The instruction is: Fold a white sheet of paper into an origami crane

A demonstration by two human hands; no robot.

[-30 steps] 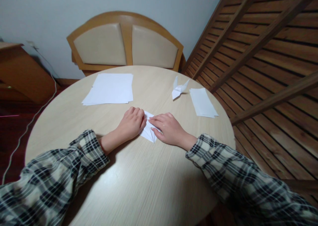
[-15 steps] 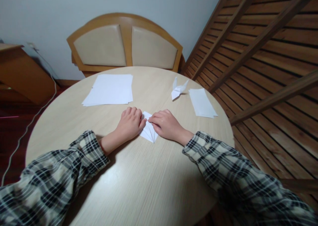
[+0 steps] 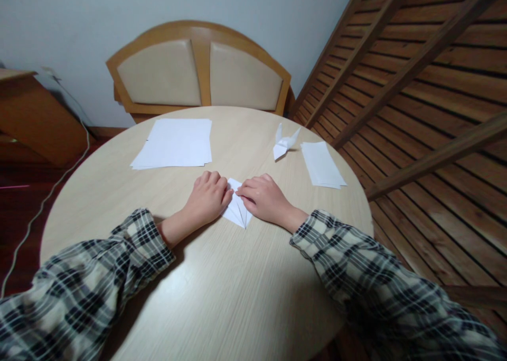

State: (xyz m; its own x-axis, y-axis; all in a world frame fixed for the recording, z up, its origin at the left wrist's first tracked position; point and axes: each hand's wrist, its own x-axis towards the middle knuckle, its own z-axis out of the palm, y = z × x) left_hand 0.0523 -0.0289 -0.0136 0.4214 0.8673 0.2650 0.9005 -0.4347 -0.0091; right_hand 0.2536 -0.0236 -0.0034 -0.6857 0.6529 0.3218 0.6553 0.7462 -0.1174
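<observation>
A small folded white paper piece lies flat on the round pale wooden table, between my two hands. My left hand rests on its left edge with the fingers curled into a loose fist, pressing it down. My right hand covers its right side, fingers bent and drawn together, the fingertips pinching the paper near its top centre crease. Both sleeves are plaid.
A stack of white sheets lies at the far left of the table. A finished paper crane stands at the far right beside a smaller pile of paper strips. A wooden chair stands behind the table. Slatted wood panelling fills the right.
My right hand has drawn in: a second ago its fingers lay stretched over the paper, now they are curled and pinching near the crease. The left hand has hardly moved.
</observation>
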